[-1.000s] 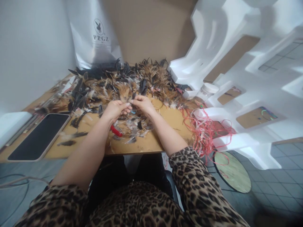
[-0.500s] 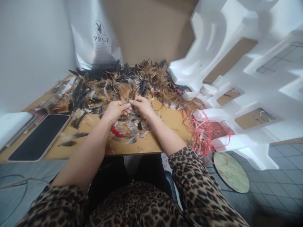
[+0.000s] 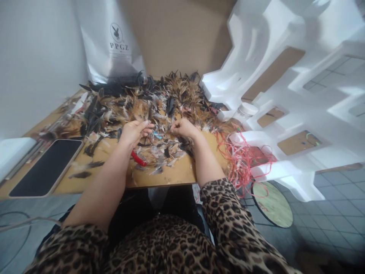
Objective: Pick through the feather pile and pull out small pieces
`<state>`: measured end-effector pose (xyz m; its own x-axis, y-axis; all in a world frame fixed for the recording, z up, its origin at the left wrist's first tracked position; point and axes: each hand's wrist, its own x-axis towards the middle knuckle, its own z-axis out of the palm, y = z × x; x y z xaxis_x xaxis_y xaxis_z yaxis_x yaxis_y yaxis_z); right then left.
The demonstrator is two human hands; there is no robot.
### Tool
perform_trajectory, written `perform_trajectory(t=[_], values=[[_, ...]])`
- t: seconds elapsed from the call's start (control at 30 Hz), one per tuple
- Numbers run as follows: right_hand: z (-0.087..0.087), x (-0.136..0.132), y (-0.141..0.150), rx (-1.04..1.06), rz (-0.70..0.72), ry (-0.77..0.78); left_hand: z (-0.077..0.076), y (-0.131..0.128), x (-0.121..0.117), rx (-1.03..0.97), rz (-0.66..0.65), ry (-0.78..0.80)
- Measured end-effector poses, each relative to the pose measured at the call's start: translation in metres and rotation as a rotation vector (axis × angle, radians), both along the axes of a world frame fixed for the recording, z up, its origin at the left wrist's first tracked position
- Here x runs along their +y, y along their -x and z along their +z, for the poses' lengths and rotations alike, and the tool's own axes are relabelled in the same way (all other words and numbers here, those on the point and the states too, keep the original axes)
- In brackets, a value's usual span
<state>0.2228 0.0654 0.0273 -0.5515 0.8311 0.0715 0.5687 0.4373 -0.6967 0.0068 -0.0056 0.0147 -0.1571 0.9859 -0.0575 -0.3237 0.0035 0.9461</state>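
A heap of brown, black and white feathers (image 3: 148,99) covers the far half of a low wooden board (image 3: 176,173). My left hand (image 3: 134,131) hovers over the near edge of the heap, fingers curled in a pinch on a small feather piece. My right hand (image 3: 184,128) is a short way to its right, fingers curled down into the feathers. Between the two hands lies a small blue bit (image 3: 156,135). A red-handled tool (image 3: 138,159) lies under my left wrist among loose feather scraps.
A dark phone (image 3: 45,167) lies at the board's left. A silver bag (image 3: 111,45) leans against cardboard behind the heap. White foam packing (image 3: 285,87) stands on the right, with a lidded jar (image 3: 246,111) and tangled red cord (image 3: 245,160). A round disc (image 3: 272,203) lies on the tiled floor.
My hands were touching fingertip to fingertip; now they have pulled apart, the right hand moving right and down into the feathers. The view has shifted slightly.
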Motion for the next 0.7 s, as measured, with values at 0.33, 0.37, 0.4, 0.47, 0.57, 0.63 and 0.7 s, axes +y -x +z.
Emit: perform_trajectory(t=[0.33,0.37,0.4,0.47,0.57,0.63,0.7], values=[[-0.007,-0.005,0.014,-0.243,0.094,-0.091,-0.007,0.002,0.003,0.078,0.046,-0.023],[-0.009,-0.005,0.016,-0.258,0.092,-0.116,-0.008,0.002,0.003,0.089,0.048,-0.026],[-0.011,-0.004,0.017,-0.264,0.082,-0.137,-0.008,0.002,0.003,0.095,0.048,-0.028],[-0.012,-0.003,0.018,-0.244,0.045,-0.177,-0.009,0.002,0.004,0.099,0.041,-0.031],[-0.009,-0.002,0.016,-0.134,-0.005,-0.227,-0.009,0.002,0.004,0.078,0.017,-0.040],[-0.006,-0.002,0.014,-0.055,-0.044,-0.250,-0.009,0.003,0.004,0.047,0.007,-0.045],[-0.002,-0.003,0.012,0.006,-0.088,-0.276,-0.010,0.003,0.004,0.013,0.008,-0.039]])
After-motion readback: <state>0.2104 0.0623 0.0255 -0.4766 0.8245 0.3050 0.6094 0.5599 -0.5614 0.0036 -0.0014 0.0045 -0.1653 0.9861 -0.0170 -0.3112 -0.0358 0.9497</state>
